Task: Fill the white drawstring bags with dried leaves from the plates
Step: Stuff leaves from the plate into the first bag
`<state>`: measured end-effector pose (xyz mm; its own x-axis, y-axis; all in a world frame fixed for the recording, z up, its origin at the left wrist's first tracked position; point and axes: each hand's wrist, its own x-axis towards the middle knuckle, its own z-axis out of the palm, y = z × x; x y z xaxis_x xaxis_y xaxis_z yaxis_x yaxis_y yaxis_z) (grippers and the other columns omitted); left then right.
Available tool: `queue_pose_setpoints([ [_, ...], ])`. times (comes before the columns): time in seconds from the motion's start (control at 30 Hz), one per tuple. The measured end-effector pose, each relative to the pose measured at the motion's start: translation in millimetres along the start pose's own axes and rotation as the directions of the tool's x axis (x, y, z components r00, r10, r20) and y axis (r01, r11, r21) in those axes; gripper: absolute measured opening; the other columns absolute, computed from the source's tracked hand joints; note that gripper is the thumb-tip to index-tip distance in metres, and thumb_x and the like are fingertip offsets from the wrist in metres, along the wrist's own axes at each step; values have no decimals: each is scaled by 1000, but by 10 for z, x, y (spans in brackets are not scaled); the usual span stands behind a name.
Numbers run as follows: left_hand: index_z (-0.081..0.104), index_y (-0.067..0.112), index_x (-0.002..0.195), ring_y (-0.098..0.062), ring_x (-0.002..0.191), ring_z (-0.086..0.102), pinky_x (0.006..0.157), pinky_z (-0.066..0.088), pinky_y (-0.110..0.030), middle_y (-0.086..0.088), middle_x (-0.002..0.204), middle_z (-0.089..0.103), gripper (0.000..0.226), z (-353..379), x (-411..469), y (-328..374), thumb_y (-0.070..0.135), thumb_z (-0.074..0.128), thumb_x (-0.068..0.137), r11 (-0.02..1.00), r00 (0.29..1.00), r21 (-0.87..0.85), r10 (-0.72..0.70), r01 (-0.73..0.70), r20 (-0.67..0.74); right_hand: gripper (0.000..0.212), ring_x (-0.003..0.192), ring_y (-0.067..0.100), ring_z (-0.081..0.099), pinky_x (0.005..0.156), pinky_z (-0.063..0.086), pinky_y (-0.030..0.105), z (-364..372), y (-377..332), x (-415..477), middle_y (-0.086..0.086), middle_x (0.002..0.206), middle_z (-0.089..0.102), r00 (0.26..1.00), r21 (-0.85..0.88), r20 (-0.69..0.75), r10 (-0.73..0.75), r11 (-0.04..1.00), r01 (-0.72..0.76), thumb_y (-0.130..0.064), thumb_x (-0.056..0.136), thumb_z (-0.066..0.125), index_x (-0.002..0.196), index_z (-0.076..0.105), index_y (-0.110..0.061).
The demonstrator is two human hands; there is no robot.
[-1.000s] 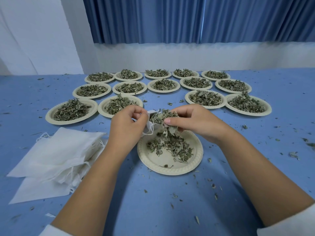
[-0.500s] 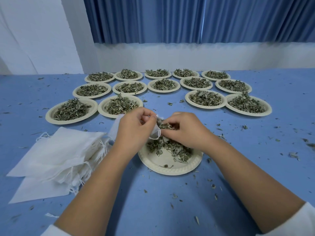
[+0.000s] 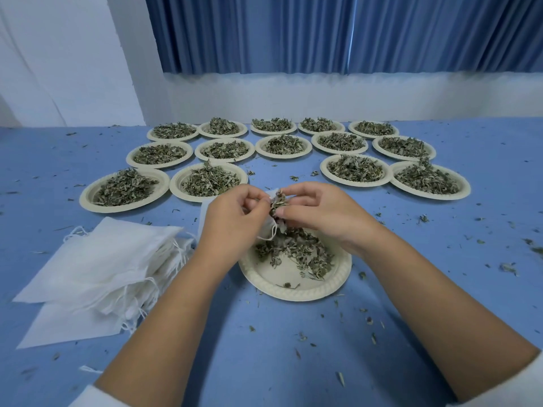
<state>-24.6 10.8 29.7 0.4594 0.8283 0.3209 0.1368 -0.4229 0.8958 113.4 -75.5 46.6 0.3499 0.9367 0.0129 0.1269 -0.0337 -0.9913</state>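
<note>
The bag point(image 3: 265, 229) mouth is pinched open by the left hand point(image 3: 232, 221); leaves point(image 3: 277, 201) are pinched by the right hand point(image 3: 320, 212), touching the mouth from its right.

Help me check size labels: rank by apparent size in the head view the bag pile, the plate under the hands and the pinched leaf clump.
1. bag pile
2. plate under the hands
3. leaf clump, pinched by the right hand
All lie similarly near, so the order holds.
</note>
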Motion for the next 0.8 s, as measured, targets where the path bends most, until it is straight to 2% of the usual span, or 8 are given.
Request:
queue_pose_setpoints([
  [0.07,68,22,81,-15,59,54,61,46,-29,2,62,57,12,2,0,9,16,64,91,1000,1000,-21,-6,6,2,28,73,17,72,74,59,25,15,4,7,8,87,72,999,41,-51,-10,999,13,-2,79,77,103,63,-9],
  [0.2,68,23,82,-10,57,55,56,46,-22,10,58,57,12,27,-28,32,15,65,91,999,1000,-48,12,-11,6,17,70,17,71,71,58,25,18,47,14,4,74,74,991,2,-102,-85,996,86,1,78,77,83,68,-11],
  [0.3,68,21,83,-6,54,55,56,47,-21,14,54,58,11,38,-40,41,14,64,91,998,1000,-64,28,-27,14,22,66,10,66,72,56,27,42,93,33,-3,69,72,973,-176,-161,-165,975,136,-4,75,81,71,71,-23],
  [0.4,68,21,84,-7,54,53,58,48,-23,14,54,57,11,49,-48,46,14,64,91,997,998,-69,35,-31,47,32,54,-3,55,61,46,13,74,114,28,-10,69,65,947,-366,-172,-271,910,193,-7,76,80,65,67,-34],
  [0.47,68,22,83,-4,52,52,57,47,-20,15,54,56,12,57,-52,49,14,64,91,997,998,-71,29,-26,49,35,58,-4,55,61,45,11,69,97,15,-8,75,66,949,-425,-143,-281,884,197,-8,78,75,66,67,-39],
  [0.63,69,21,81,-2,50,50,48,42,-11,8,58,54,14,34,-34,61,12,64,91,996,1000,-89,-14,13,-13,17,68,4,63,69,53,24,39,41,-8,0,80,75,996,-200,-36,-87,977,78,-23,85,68,76,79,-31],
  [0.7,68,19,82,-1,48,50,47,41,-9,3,60,54,13,27,-37,74,10,64,91,994,1000,-108,-24,22,-13,11,66,2,61,69,52,22,34,49,-4,0,78,75,995,-149,-48,-88,986,80,-28,86,71,81,80,-25],
  [0.8,69,18,82,-3,50,50,50,43,-11,1,62,54,11,23,-46,92,12,65,90,994,1000,-109,-15,15,0,5,66,3,64,67,51,18,36,77,1,-1,78,76,987,-161,-81,-137,979,123,-22,84,75,81,80,-21],
])
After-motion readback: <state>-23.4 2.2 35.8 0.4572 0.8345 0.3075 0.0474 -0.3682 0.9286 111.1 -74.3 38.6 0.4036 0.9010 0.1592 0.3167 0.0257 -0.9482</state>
